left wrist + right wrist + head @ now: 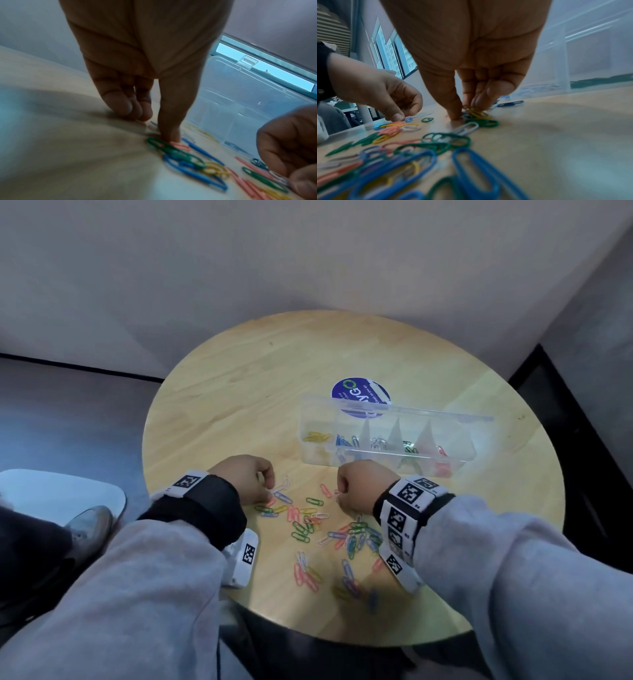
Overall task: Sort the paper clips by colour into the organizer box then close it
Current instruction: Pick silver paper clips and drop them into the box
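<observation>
Clips [310, 530] in many colours lie scattered over the lower middle of the round wooden counter [239, 392] in the head view, between both wrists. Right of centre stands the clear organizer box [387, 436], lid up, with yellow, blue, white, green and red clips sorted into separate compartments; a blue round sticker [359, 395] shows behind it. At the left edge are a shoe and a white stool. The left hand [245, 479] reaches down with fingers curled; the left wrist view shows one fingertip pressing a pink clip [180, 146] against the counter, nothing plainly lifted. The right hand [363, 486] is bunched, knuckles up; only the right wrist view shows its thumb and fingers [453, 105] pinching a small bundle of yellow clips [477, 113] at the counter surface, just in front of the box wall.
</observation>
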A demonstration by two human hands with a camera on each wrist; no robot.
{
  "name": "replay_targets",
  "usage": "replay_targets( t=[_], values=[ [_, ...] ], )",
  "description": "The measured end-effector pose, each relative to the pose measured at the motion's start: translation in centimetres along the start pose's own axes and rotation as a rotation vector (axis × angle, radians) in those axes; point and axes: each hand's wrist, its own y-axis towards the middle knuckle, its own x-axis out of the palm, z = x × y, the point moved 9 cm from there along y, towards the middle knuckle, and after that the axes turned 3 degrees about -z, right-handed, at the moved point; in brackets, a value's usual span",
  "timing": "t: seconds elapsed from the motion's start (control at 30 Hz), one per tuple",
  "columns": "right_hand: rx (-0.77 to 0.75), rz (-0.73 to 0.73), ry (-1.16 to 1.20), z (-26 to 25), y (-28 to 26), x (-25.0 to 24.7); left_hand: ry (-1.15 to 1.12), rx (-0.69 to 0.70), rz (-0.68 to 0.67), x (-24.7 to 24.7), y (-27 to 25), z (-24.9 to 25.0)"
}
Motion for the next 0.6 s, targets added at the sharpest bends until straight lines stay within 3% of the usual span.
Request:
replay_targets(
  t=[0.23,0.4,0.53,0.6],
  values=[
    [-0.001,-0.03,0.088,0.4,-0.9,0.3,0.01,-0.004,0.011,0.4,0.1,0.1],
    [0.063,-0.012,0.444,2.4,-1.7,0.1,0.0,0.018,-0.031,0.5,-0.5,0.1],
    [0.105,-0.003,0.735,4.1,-1.9,0.3,-0.209,0.04,0.055,-0.8,-0.6,0.2],
    [0.118,-0.039,0.869,4.1,-1.9,0.9,-0.537,0.045,0.037,-1.0,-0.6,0.5]
  ],
)
